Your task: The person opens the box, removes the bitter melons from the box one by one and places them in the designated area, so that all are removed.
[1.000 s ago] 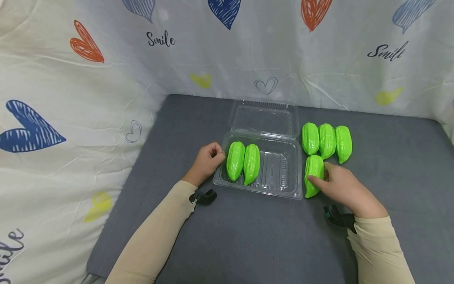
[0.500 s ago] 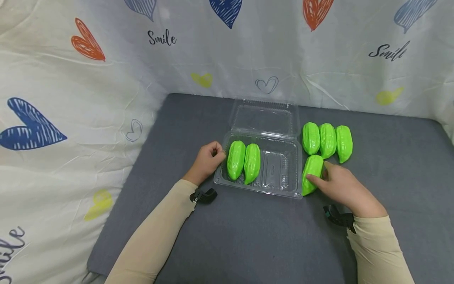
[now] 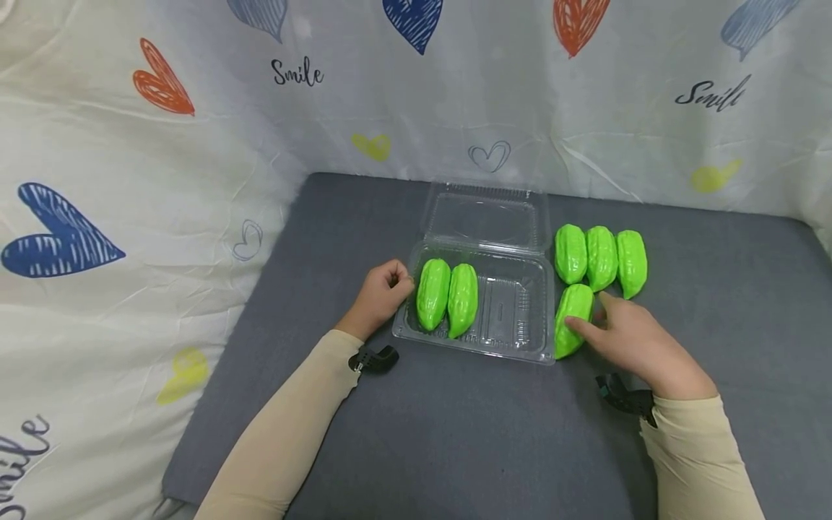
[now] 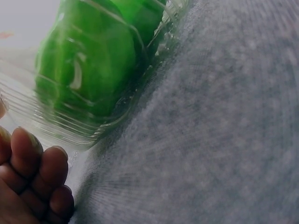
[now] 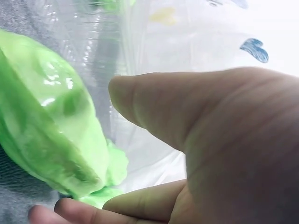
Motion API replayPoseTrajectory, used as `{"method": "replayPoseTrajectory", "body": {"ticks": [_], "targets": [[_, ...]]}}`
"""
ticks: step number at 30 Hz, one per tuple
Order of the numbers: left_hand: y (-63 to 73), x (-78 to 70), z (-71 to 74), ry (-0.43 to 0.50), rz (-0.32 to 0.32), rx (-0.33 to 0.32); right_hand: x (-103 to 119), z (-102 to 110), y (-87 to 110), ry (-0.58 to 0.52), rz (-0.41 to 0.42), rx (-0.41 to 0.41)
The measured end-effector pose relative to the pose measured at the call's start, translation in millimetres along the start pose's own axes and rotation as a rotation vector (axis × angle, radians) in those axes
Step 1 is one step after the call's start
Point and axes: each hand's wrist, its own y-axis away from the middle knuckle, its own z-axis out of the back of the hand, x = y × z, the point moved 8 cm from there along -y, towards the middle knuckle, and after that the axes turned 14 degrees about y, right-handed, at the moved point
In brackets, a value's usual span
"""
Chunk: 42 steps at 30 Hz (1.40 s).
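A clear hinged plastic container (image 3: 503,289) lies on the table with its lid folded back. Two glossy, ribbed, bright green bitter melons (image 3: 432,295) lie side by side in its left part. My left hand (image 3: 377,300) pinches the container's left rim between thumb and curled fingers; in the left wrist view the fingers (image 4: 29,154) are beside the clear wall. Just outside the right wall, one bitter melon (image 3: 573,318) lies slightly tilted. Around it my right hand (image 3: 640,347) has thumb and fingers spread, and the right wrist view shows the thumb (image 5: 154,95) apart from the melon (image 5: 51,112).
Behind the right hand, three more bitter melons (image 3: 601,256) stand in a row beside the container. The see-through lid (image 3: 487,217) lies back toward the printed cloth (image 3: 416,108). Grey fabric covers the table (image 3: 481,448).
The near bitter melon has shifted slightly left and tilted against the container's right side. My right hand has since eased a little right, its grip loosened. The left hand stays in place.
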Motion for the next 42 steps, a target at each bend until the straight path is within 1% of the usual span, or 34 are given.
{"method": "replayPoseTrajectory", "body": {"ticks": [4,10,18,29,35,42], "targets": [[0.7,1.4,0.2,-0.001,0.007,-0.013,0.2,4.5,0.6,0.012,0.007,-0.001],[1.3,-1.3,-0.7,-0.005,-0.009,-0.007,1.6,11.3,1.2,0.013,0.002,-0.001],[1.2,-0.7,-0.5,-0.013,-0.007,0.009,4.2,19.6,0.8,0.020,-0.021,-0.017],[1.2,-1.5,-0.7,-0.021,-0.012,0.000,7.3,27.4,2.1,-0.006,-0.065,-0.036],[1.5,-1.0,-1.5,-0.012,-0.016,0.004,15.4,33.2,2.7,-0.037,-0.054,-0.079],[1.5,-0.4,-0.7,-0.015,-0.016,-0.013,32.2,39.8,-1.6,-0.074,-0.044,-0.106]]}}
